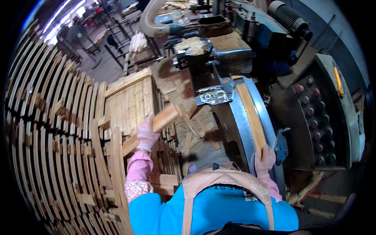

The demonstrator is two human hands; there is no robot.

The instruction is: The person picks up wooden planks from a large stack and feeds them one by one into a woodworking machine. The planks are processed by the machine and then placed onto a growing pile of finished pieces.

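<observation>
My left hand (pixel 147 136), in a thin pale glove, is closed around a short wooden board (pixel 167 117), which is tilted and slightly blurred above the stacked wood on the left. My right hand (pixel 265 159), gloved too, is closed on the near end of a long wooden strip (pixel 250 111). That strip lies lengthwise on the shiny metal bed (pixel 242 117) of a woodworking machine, its far end close to a metal guide block (pixel 213 95). The right fingertips are partly hidden.
Tall stacks of wooden slats (pixel 51 98) fill the left side, beside a wooden crate-like panel (pixel 129 96). Offcuts (pixel 201 127) and sawdust litter the floor between stack and machine. A control panel with several buttons (pixel 315 113) stands at right; a ribbed hose (pixel 148 19) hangs at the back.
</observation>
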